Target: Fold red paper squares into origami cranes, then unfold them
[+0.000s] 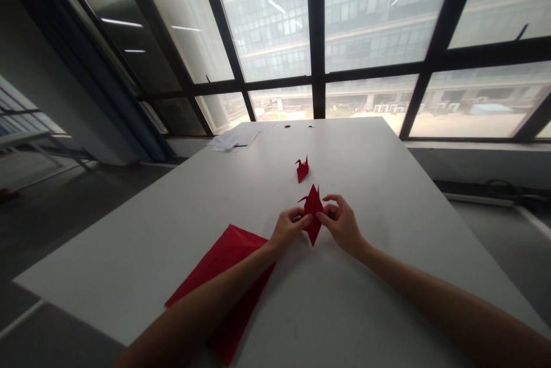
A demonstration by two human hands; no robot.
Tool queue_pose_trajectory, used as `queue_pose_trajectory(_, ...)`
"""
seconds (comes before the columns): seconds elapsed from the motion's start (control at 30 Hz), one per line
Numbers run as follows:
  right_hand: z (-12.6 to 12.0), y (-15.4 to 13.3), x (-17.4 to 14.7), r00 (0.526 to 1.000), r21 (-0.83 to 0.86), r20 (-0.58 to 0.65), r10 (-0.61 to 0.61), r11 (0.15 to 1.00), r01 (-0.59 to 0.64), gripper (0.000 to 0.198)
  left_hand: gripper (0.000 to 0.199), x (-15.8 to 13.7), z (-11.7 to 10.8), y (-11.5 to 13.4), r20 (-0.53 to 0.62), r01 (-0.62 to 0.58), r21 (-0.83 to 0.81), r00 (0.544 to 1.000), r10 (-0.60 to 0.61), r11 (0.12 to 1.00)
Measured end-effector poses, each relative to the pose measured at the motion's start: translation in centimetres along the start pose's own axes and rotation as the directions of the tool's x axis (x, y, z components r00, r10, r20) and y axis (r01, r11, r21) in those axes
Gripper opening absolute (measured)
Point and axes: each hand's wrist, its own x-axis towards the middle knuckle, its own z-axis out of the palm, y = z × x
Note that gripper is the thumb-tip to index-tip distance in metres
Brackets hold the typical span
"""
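A red origami crane (pixel 314 202) is held up between my two hands over the white table, its wings pointing up and down and its thin head and tail sticking out at the top. My left hand (pixel 293 225) pinches its left side between thumb and fingers. On the opposite side, my right hand (pixel 342 223) grips the paper with the thumb in front, one finger lifted and curved. A second red paper crane (pixel 303 170) stands on the table just beyond. Red paper sheets (pixel 224 253) lie at the left, partly hidden under my left forearm.
White papers (pixel 236 137) with a dark pen-like item lie at the table's far left corner. The white table (pixel 387 184) reaches toward large framed windows (pixel 275 23). A dark curtain (pixel 99 75) hangs at the left.
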Motion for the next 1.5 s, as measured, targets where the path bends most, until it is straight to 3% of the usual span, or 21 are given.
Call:
queue_pose_trajectory(0.4,0.68,0.22,-0.45,1.000,0.014,0.002,0.027,1.000,-0.027,0.040,0.028,-0.13,0.31,-0.55,-0.033,-0.084,0.008,0.996,0.084,0.996)
queue_pose_trajectory(0.63,0.38,-0.18,-0.32,1.000,0.044,-0.016,0.021,0.999,-0.020,0.042,0.029,-0.21,0.01,-0.28,0.009,-0.064,0.064,0.998,0.064,0.996)
queue_pose_trajectory(0.93,0.23,-0.56,-0.22,0.999,0.032,-0.053,-0.004,0.999,0.006,0.046,0.033,-0.21,0.11,-0.13,0.078,-0.041,-0.040,0.996,0.044,0.998)
queue_pose_trajectory(1.17,0.30,-0.56,-0.45,0.999,0.029,-0.040,0.000,1.000,0.001,0.050,0.035,-0.10,0.03,-0.41,0.029,-0.183,-0.142,0.982,0.189,0.973)
queue_pose_trajectory(1.3,0.33,-0.53,-0.63,1.000,0.048,0.008,-0.010,0.999,0.009,0.053,0.040,0.02,-0.30,-0.54,-0.012,-0.202,-0.097,0.979,0.202,0.975)
queue_pose_trajectory(1.5,0.21,-0.25,-0.57,0.999,-0.035,0.011,-0.040,0.999,0.040,0.037,0.047,0.16,-0.46,-0.58,-0.060,-0.198,0.018,0.978,0.199,0.980)
